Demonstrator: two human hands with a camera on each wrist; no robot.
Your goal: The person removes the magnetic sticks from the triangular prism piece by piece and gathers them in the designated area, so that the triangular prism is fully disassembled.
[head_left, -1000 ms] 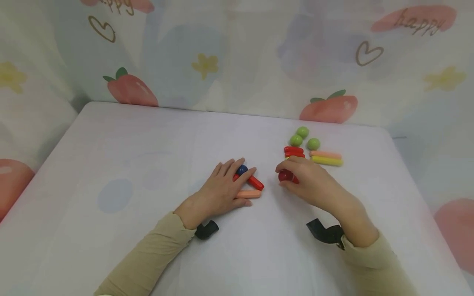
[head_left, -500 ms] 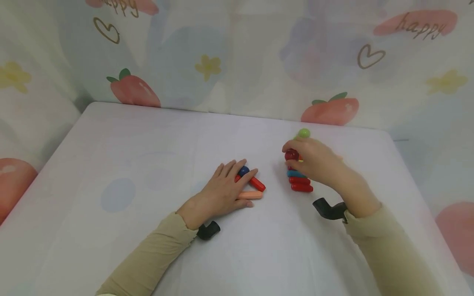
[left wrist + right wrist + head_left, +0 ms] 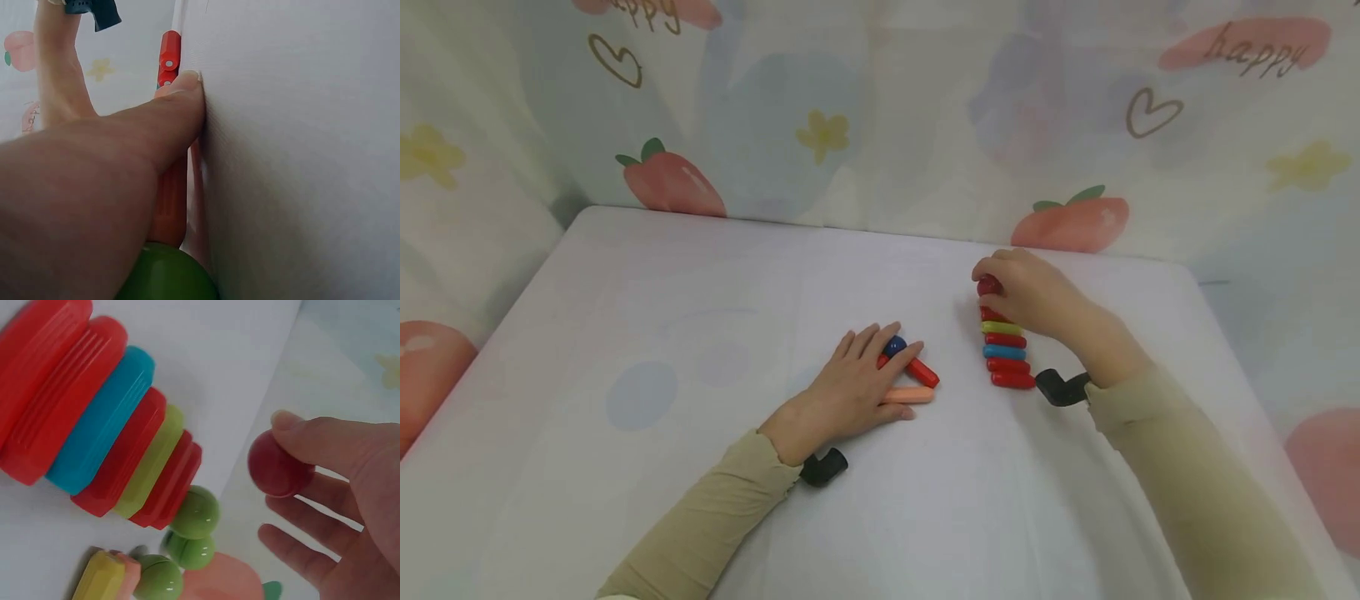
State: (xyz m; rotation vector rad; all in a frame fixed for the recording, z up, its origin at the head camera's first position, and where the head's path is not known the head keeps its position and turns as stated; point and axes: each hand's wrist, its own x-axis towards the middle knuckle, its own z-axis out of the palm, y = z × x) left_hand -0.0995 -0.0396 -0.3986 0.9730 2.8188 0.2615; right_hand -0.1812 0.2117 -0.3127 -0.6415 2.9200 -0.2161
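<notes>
My left hand (image 3: 859, 382) lies flat on the white table (image 3: 700, 333), its straight fingers resting over a blue ball (image 3: 893, 346), a red stick (image 3: 922, 372) and a peach stick (image 3: 910, 395). In the left wrist view a green ball (image 3: 165, 275) sits under the palm, beside the peach stick (image 3: 170, 206). My right hand (image 3: 1026, 293) pinches a red ball (image 3: 988, 286) at the far end of a row of sticks (image 3: 1006, 352) in red, green and blue. In the right wrist view the red ball (image 3: 277, 465) sits between thumb and fingers, above the row (image 3: 103, 425).
Three green balls (image 3: 194, 514) lie past the far end of the row, with a yellow stick (image 3: 100, 576) and a peach one beside them. A fruit-printed cloth (image 3: 850, 117) hangs behind the table. The table's right edge (image 3: 1217, 333) runs near my right forearm.
My right hand has carried the red ball away from me, from beside the left hand to the far end of the stick row, uncovering the row. The left hand has stayed put.
</notes>
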